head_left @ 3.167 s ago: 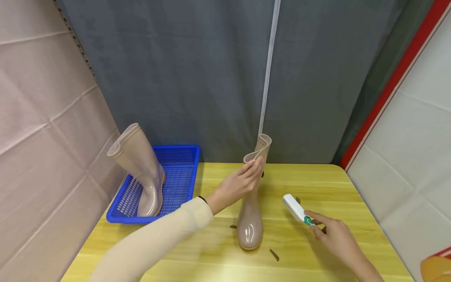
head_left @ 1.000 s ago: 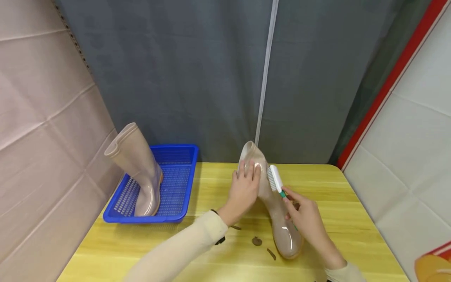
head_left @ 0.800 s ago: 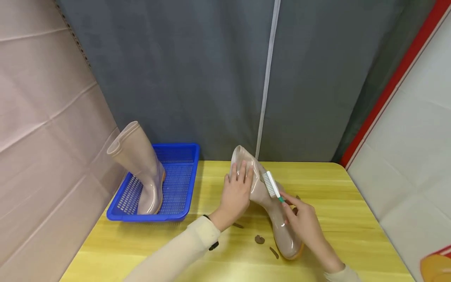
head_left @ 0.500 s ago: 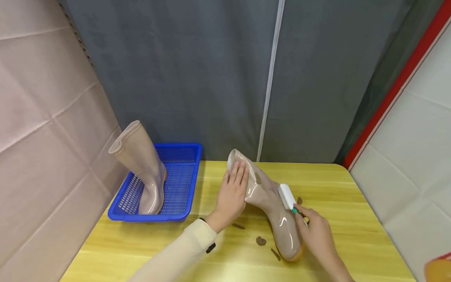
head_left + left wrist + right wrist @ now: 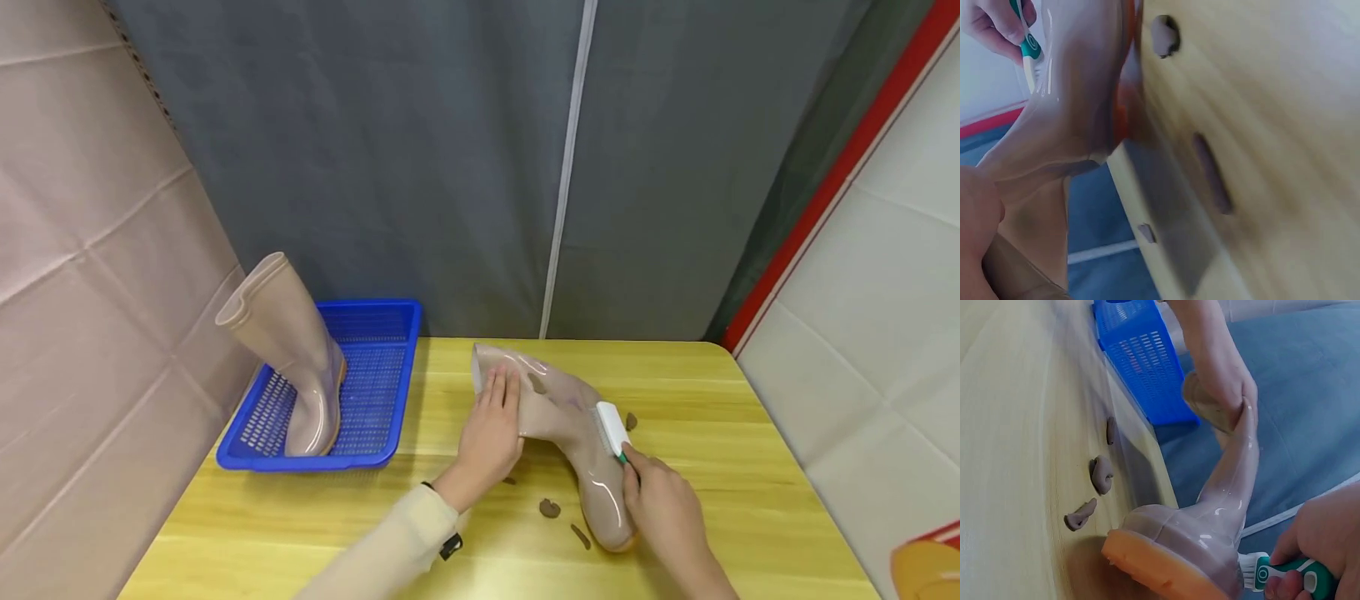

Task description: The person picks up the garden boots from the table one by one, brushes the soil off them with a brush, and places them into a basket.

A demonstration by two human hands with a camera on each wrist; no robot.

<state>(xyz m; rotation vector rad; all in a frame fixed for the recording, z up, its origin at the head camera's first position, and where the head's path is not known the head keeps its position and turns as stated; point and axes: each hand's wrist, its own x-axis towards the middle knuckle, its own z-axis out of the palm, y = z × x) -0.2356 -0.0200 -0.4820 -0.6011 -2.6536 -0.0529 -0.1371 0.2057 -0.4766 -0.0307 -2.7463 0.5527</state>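
Observation:
A shiny beige rain boot (image 5: 573, 425) leans over the wooden table, its toe toward the person and its shaft tilted to the left. My left hand (image 5: 491, 437) grips the shaft near the top, fingers lying along it; the shaft is squeezed in at that hand in the right wrist view. My right hand (image 5: 667, 504) holds a white and green brush (image 5: 613, 427), its bristles against the boot's right side near the ankle. A brown clay-like lump (image 5: 537, 383) sticks to the shaft. The boot's orange sole (image 5: 1160, 565) shows in the right wrist view.
Several brown lumps lie on the table (image 5: 720, 467), among them a round one (image 5: 550, 507) and a long one (image 5: 581, 536). At left, a second beige boot (image 5: 288, 350) stands tilted in a blue plastic basket (image 5: 318, 463). A grey curtain (image 5: 360, 167) hangs behind.
The boot, earlier upright, has been tipped over leftward by my left hand. The brush has come onto it and slid down from the shaft toward the ankle.

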